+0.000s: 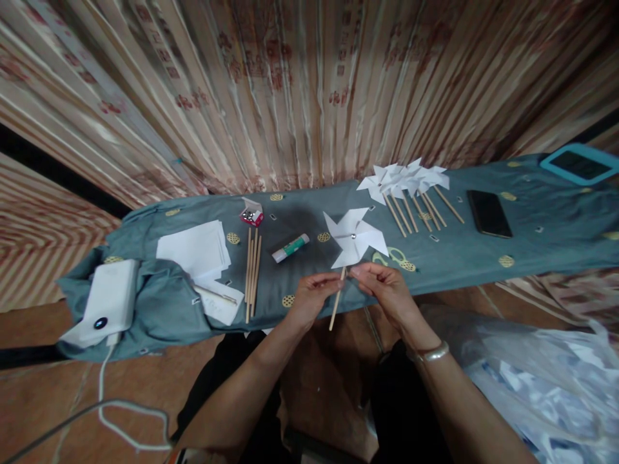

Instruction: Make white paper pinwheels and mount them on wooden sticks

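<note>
A white paper pinwheel with a shiny pin at its centre is held upright at the table's front edge. My left hand pinches its wooden stick just below the blades. My right hand is closed at the lower blade edge, beside the stick; its fingertips partly hide what they grip. Behind my right hand lie yellow-green scissors. A glue stick rests left of the pinwheel, with several loose wooden sticks and a small open box of metal pins farther left.
Several pinwheels lie at the back right, near a black phone and a blue-framed device. White paper, a pen and a cabled power bank sit left. A plastic bag stands at lower right.
</note>
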Demonstrator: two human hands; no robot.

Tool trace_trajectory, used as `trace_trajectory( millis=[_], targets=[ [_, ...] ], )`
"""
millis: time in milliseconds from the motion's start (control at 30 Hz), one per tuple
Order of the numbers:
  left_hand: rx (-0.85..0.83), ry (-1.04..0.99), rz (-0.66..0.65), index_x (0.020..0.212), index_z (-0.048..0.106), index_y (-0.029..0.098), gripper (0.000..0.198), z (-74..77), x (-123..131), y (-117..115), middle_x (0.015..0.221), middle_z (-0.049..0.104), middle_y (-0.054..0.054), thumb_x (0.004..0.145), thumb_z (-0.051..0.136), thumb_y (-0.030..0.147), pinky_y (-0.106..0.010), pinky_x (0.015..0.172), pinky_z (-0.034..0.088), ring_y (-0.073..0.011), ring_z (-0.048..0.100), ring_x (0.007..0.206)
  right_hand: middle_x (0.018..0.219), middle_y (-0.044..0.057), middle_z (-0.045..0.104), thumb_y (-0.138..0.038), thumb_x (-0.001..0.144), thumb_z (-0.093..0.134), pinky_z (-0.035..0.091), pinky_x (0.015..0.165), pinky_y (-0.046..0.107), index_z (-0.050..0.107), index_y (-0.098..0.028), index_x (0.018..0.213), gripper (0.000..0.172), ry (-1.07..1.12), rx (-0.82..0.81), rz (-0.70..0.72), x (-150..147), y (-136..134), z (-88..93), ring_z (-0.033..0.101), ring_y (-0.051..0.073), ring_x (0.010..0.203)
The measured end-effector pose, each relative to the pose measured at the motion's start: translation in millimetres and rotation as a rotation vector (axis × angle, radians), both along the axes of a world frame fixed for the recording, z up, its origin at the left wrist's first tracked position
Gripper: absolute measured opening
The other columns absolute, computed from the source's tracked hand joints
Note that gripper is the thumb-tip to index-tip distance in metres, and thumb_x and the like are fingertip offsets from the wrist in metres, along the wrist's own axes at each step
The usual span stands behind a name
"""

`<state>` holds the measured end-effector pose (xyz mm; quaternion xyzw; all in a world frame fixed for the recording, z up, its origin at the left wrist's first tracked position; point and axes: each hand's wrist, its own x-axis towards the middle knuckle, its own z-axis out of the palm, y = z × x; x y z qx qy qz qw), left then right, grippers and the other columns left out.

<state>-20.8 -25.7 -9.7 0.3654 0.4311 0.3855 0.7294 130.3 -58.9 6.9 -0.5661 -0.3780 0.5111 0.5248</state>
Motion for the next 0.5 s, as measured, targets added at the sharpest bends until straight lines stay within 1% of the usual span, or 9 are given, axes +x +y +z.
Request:
trace_trajectory(
  millis=[133, 200, 300, 400, 500],
  targets=[
    [-0.015, -0.003, 0.010, 0.073, 0.079, 0.018, 0.027, -1.5, -1.4, 2.6, 0.074, 0.075, -0.004, 0.051, 0.087, 0.032, -0.027, 0.075, 0.048, -0.0138, 0.063, 0.068, 0.047, -0.005, 0.043, -0.055, 0.062, 0.081, 0.022, 0.046, 0.024, 0.068, -0.019, 0.060, 0.038, -0.004, -0.015, -0.065, 12.2, 0.1, 3.3, 0.033, 0.007, 0.047],
    [-0.020, 0.002, 0.021, 0.073, 0.079, 0.019, 0.026, -2.7, -2.2, 3.3, 0.075, 0.075, -0.004, 0.051, 0.087, 0.031, -0.027, 0.074, 0.049, -0.0138, 0.063, 0.068, 0.046, -0.005, 0.043, -0.056, 0.058, 0.082, 0.022, 0.046, 0.024, 0.069, -0.019, 0.060, 0.039, -0.010, -0.005, -0.123, 21.0, 0.6, 6.0, 0.032, 0.007, 0.047],
    [-0.029, 0.006, 0.016, 0.072, 0.078, 0.019, 0.026, -3.4, -3.1, 2.5, 0.074, 0.075, -0.004, 0.050, 0.087, 0.031, -0.027, 0.072, 0.048, -0.0133, 0.063, 0.067, 0.048, -0.005, 0.044, -0.057, 0.053, 0.085, 0.018, 0.046, 0.024, 0.071, -0.019, 0.060, 0.042, -0.012, 0.021, -0.235, 33.7, 1.3, 11.3, 0.028, 0.005, 0.046],
    [-0.026, 0.017, -0.011, 0.071, 0.078, 0.019, 0.027, -1.7, -3.1, 0.1, 0.072, 0.075, -0.004, 0.049, 0.088, 0.032, -0.027, 0.071, 0.048, -0.0135, 0.062, 0.066, 0.047, -0.006, 0.042, -0.056, 0.054, 0.085, 0.019, 0.047, 0.024, 0.068, -0.018, 0.057, 0.041, -0.015, 0.064, -0.297, 43.1, 1.4, 16.0, 0.028, 0.006, 0.047],
    [-0.010, 0.027, -0.050, 0.072, 0.079, 0.019, 0.028, 1.5, -2.4, -2.5, 0.074, 0.075, -0.005, 0.050, 0.088, 0.034, -0.028, 0.074, 0.049, -0.0147, 0.063, 0.068, 0.045, -0.007, 0.040, -0.056, 0.056, 0.084, 0.019, 0.046, 0.024, 0.070, -0.018, 0.062, 0.041, -0.019, 0.081, -0.332, 48.5, 1.6, 18.6, 0.029, 0.006, 0.047]
  ],
)
